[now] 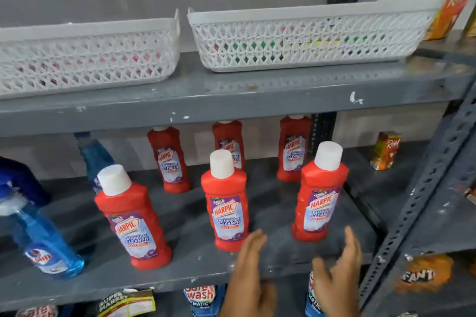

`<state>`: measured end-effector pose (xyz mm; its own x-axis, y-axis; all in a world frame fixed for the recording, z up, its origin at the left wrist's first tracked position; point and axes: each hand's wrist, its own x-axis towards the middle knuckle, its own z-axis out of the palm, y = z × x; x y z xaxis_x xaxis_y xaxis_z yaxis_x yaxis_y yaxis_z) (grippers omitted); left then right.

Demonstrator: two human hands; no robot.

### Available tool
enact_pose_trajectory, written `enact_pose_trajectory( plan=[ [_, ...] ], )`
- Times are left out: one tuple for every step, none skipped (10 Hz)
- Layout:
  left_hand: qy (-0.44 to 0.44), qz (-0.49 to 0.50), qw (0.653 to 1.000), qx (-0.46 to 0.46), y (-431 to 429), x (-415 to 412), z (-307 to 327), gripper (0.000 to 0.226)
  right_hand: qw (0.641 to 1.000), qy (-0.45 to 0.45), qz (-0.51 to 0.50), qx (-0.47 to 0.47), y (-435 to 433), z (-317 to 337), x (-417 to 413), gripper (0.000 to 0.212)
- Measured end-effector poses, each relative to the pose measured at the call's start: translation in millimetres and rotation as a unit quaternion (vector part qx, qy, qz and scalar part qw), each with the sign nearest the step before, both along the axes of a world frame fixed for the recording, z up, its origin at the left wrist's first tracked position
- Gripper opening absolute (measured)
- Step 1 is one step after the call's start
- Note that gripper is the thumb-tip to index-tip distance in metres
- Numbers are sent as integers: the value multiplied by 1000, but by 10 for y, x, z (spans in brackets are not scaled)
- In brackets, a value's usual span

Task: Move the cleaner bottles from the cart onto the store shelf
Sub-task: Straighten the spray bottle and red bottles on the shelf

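— Where are the person's hands?

— Nearest the camera, in front of the shelf (180, 273) edge. The left hand (248, 273) and the right hand (340, 273) are both raised, palms facing each other, with each grip spread apart and holding nothing. Neither touches a bottle.

— And the cleaner bottles?

— All six stand upright on the grey metal shelf. The near row has three: the near left bottle (134, 216), the near middle bottle (226, 203) just beyond the left hand's fingertips, and the near right bottle (319, 195) beyond the right hand.

— How do they look?

— Red plastic bodies with ribbed sides, white caps, and a purple and white Harpic bathroom cleaner label on the front.

— Farther back?

— The far left bottle (170, 159), the far middle bottle (229, 144) partly hidden behind the near middle one, and the far right bottle (293, 148). Their caps are cut off from view by the upper shelf (231, 100).

— Anything else?

— A blue spray bottle (49, 247) leans at the near left. On the upper shelf sit two white lattice baskets, the left basket (85, 59) and the right basket (309, 38).
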<state>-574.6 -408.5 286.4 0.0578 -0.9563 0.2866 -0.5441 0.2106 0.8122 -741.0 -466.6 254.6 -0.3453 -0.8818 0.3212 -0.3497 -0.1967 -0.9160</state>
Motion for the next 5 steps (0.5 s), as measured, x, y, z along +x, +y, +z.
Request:
enact_pose_trajectory(
  plan=[
    [77,-87,985,125,-306,-410,46,83,987,12,122,105,-290,55,-340,75],
    [157,-105,969,157,-538,-693,105,80,979,25,165,118,-359,53,-358,73],
    [135,-74,976,152,-613,-724,54,79,982,-7,153,114,-334,16,-325,76],
    [132,-88,976,150,-594,-714,111,77,982,-29,150,107,-327,59,-287,75],
    [89,-130,980,123,-262,-618,212,78,988,-30,118,95,-176,215,-437,79]
  ],
)
